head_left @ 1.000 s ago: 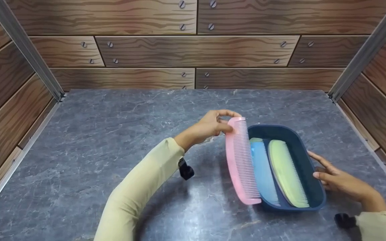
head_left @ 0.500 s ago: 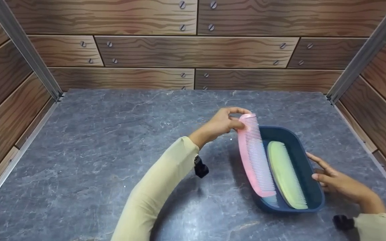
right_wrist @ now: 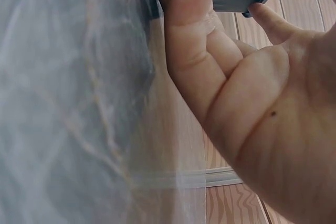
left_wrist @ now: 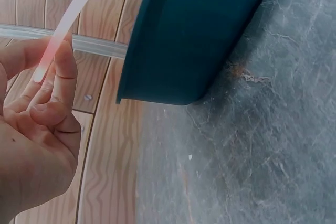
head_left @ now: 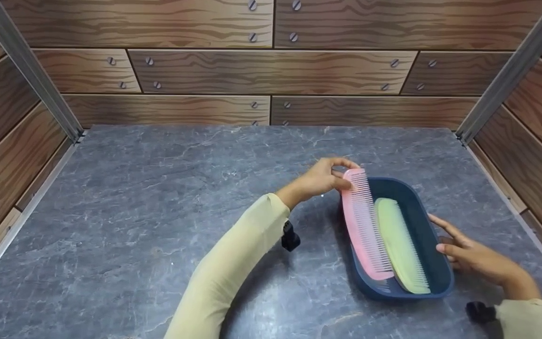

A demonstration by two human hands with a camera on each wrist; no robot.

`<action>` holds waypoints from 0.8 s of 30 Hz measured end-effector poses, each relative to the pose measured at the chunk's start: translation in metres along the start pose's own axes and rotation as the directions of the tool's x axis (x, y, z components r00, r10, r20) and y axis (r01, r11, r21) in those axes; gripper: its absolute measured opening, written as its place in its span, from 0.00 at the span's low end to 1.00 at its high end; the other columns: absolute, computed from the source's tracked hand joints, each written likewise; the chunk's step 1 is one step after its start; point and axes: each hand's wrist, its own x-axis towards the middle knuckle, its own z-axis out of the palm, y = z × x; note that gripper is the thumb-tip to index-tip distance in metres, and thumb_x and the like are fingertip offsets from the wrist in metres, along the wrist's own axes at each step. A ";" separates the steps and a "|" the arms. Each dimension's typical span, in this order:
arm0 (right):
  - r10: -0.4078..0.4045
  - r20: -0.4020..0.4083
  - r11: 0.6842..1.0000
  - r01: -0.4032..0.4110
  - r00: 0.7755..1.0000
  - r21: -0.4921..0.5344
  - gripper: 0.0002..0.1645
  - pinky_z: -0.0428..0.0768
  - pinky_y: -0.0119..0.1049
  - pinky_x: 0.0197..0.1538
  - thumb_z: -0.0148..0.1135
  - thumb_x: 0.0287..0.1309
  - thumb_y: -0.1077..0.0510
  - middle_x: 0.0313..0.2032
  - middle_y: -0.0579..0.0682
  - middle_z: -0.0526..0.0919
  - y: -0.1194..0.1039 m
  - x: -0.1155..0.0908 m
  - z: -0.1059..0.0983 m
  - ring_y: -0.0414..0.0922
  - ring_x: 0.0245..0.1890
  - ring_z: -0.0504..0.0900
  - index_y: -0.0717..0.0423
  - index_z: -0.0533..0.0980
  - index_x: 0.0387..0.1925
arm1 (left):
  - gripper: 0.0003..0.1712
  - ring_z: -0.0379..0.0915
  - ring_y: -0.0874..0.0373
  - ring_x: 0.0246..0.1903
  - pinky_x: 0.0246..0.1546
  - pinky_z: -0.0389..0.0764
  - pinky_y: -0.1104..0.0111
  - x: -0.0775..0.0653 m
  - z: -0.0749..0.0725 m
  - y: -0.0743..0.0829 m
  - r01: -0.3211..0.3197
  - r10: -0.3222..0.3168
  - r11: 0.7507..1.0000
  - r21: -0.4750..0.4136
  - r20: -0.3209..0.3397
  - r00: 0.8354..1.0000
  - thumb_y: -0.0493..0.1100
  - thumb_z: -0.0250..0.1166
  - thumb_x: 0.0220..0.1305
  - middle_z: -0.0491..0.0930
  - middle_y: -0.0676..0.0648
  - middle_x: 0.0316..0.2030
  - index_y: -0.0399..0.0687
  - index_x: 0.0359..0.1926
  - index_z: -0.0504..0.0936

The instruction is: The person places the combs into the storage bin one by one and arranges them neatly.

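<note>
My left hand (head_left: 320, 179) pinches the upper end of a pink comb (head_left: 362, 230) between thumb and fingers. The comb is tilted over the left side of a dark blue plastic tub (head_left: 421, 202), its lower end inside the rim. Beside it in the tub lies a pale green comb (head_left: 402, 249). Under the pink comb, a blue comb shows only a few teeth (head_left: 384, 285). In the left wrist view the pink comb (left_wrist: 65, 24) appears edge-on. My right hand (head_left: 478, 259) holds the tub's right side, thumb at the rim; some fingertips are hidden.
The tub stands on a grey marbled tabletop (head_left: 181, 188), right of the middle. Wood-patterned panels (head_left: 271, 70) enclose the back and sides, with metal posts (head_left: 31, 70) at the corners. Black wrist cameras (head_left: 290, 236) hang below both sleeves.
My left hand has carried the pink comb rightward over the tub, then lowered it slightly, so it now covers nearly all of the blue comb. The right hand stays at the tub's side.
</note>
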 end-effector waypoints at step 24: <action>0.066 -0.117 0.984 -0.084 0.991 -0.155 0.40 0.78 0.32 0.54 0.36 0.75 0.60 0.64 0.54 0.55 -0.001 -0.003 0.004 0.29 0.57 0.72 0.33 0.30 0.75 | 0.22 0.75 0.62 0.30 0.40 0.79 0.58 0.011 0.013 -0.005 0.054 -0.065 0.986 0.160 0.065 0.996 0.29 0.64 0.59 0.82 0.46 0.41 0.44 0.55 0.78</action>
